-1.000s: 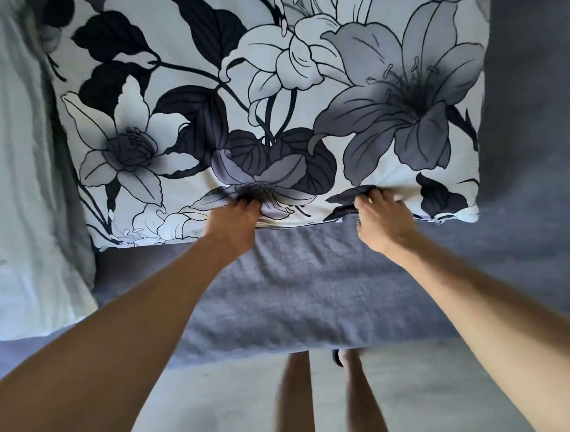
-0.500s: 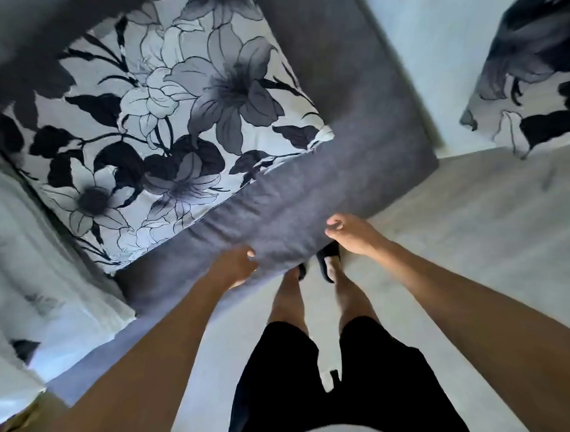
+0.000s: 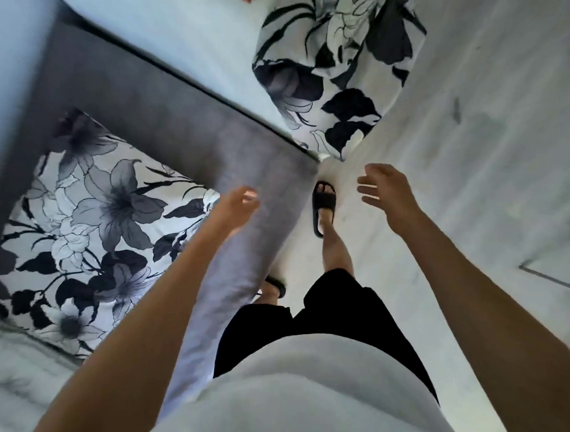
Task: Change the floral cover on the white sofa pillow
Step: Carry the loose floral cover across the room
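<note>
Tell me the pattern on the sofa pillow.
Black, grey and white lily print on the pillow, seen in the head view.

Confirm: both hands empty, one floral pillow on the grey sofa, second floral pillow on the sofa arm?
Wrong on the second floral pillow: the head view shows it beyond the grey sofa, not on its arm. The rest holds: left hand and right hand are empty, and one floral pillow lies on the sofa.

Single head-worn wide-angle view, looking steeply down past the chest; sofa at frame left, floor at right, both hands close below centre.
</note>
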